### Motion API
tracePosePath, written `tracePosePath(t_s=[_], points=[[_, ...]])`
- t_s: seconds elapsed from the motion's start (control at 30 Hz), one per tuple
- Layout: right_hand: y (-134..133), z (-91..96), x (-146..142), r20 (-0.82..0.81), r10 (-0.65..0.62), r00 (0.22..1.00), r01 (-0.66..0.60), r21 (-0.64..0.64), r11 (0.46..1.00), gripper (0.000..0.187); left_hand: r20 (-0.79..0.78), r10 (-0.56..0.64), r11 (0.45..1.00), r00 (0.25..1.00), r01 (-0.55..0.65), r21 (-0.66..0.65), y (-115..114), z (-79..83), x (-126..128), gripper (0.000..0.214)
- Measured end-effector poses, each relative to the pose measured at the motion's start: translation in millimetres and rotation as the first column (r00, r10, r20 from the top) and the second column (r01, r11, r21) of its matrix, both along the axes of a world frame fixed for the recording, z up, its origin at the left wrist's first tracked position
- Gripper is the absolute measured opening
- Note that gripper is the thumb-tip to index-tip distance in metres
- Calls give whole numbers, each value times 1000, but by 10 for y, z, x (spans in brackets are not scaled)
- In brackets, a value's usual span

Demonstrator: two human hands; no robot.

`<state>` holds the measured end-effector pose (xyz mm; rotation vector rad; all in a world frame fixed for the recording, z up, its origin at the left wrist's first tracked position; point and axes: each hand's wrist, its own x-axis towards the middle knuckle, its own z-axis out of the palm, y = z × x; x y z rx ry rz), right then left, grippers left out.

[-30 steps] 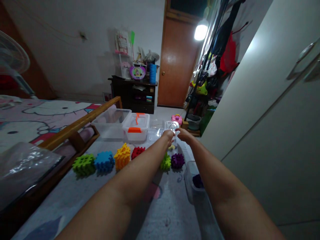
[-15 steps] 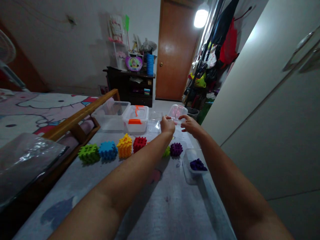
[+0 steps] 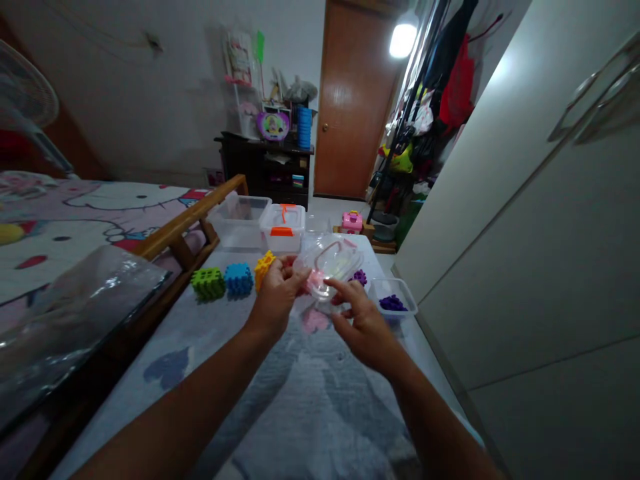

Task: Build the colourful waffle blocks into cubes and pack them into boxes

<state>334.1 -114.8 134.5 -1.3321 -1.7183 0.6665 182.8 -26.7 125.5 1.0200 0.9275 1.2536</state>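
Note:
My left hand (image 3: 281, 288) grips the left edge of a clear plastic lid (image 3: 341, 255) with a pink handle and pink clips, tilted above the table. The index fingertip of my right hand (image 3: 367, 325) is at the lid's near side by a pink clip, its fingers apart. Behind my hands, a yellow cube of interlocking pieces (image 3: 263, 267) and a purple cube (image 3: 359, 277) are partly covered. Further left sit a blue cube (image 3: 239, 280) and a green cube (image 3: 209, 285). Right of my right hand, an open clear box (image 3: 407, 293) contains purple pieces (image 3: 393, 303).
At the table's far end stand a large clear bin (image 3: 243, 230) and a lidded box with orange clips (image 3: 283, 228). A wooden bed rail (image 3: 175, 227) and a clear plastic bag (image 3: 85, 313) border the left side; a white cabinet (image 3: 525, 267) borders the right. Beyond is a pink case (image 3: 352, 222).
Both hands have come back towards me, bringing the clear lid from the table's far end. It now covers the middle cubes, and the pink case behind has come into sight.

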Motion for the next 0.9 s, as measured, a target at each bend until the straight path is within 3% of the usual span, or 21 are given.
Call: tracePosePath(t_s=[0.13, 0.23, 0.3, 0.37, 0.43, 0.5, 0.6, 0.67, 0.8, 0.9], points=[[-351, -242, -241, -19, 123, 992, -125, -104, 987, 62, -52, -65, 995, 997, 61, -85, -235, -338, -388, 54], [-475, -308, -192, -6, 176, 984, -173, -211, 962, 43, -67, -114, 983, 991, 103, -149, -309, -555, -579, 58], [-461, -319, -104, 8, 74, 997, -70, -239, 969, 25, -76, -165, 970, 983, 148, -195, -314, -660, -653, 57], [-374, -343, -24, 75, -127, 989, 138, -169, 976, 20, -80, -212, 956, 974, 190, -224, -296, -736, -687, 53], [-245, -403, 23, 194, -331, 923, 347, -53, 936, 22, -82, -251, 947, 965, 227, -225, -265, -794, -693, 50], [-114, -498, 34, 307, -408, 860, 443, -49, 895, 30, -101, -258, 950, 961, 233, -207, -231, -844, -689, 50], [22, -651, 12, 362, -316, 877, 399, -181, 899, 36, -232, -184, 976, 955, 149, -159, -207, -916, -702, 55], [67, -722, -6, 331, -273, 903, 358, -230, 905, 36, -381, -143, 988, 914, 111, -105, -224, -950, -723, 52], [102, -776, -12, 287, -296, 911, 367, -235, 900, 38, -556, -118, 990, 823, 139, -3, -319, -936, -723, 36], [111, -802, -2, 303, -228, 925, 305, -237, 923, 32, -597, -6, 992, 802, 83, 100, -371, -877, -672, 30]])
